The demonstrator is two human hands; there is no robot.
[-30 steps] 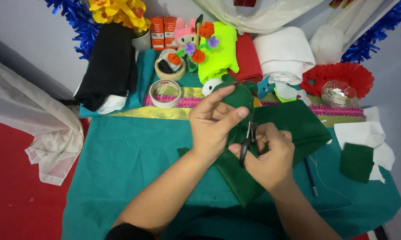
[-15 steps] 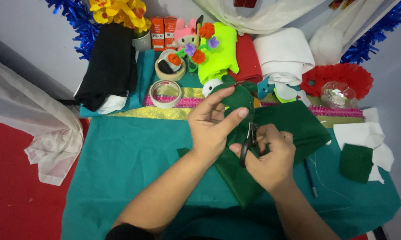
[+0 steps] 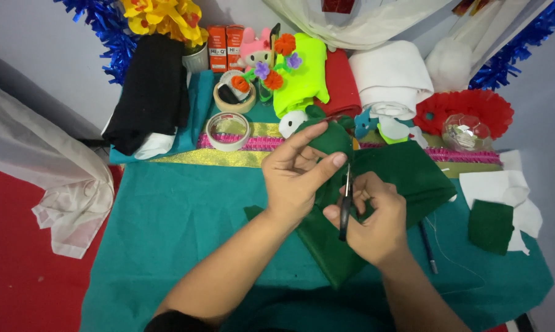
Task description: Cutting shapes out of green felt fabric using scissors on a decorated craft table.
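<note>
A large piece of dark green felt [image 3: 413, 175] lies on the teal cloth [image 3: 167, 227] in front of me. My left hand [image 3: 296, 175] pinches its upper edge between thumb and fingers and holds it up. My right hand [image 3: 373, 215] grips a pair of black-handled scissors [image 3: 346, 200], blades pointing up into the felt just right of my left thumb. Whether the blades are apart is hidden by the fingers and felt.
Behind the felt lie a tape roll [image 3: 228, 130], gold and pink trim, rolls of neon yellow [image 3: 302, 77], red and white fabric, a red frilled piece [image 3: 465, 110] and black cloth [image 3: 151, 92]. A green felt square [image 3: 490, 225] on white pieces sits right; a pen [image 3: 428, 246] lies beside my right hand.
My hands have stayed in nearly the same place; the scissors have shifted slightly along the felt edge.
</note>
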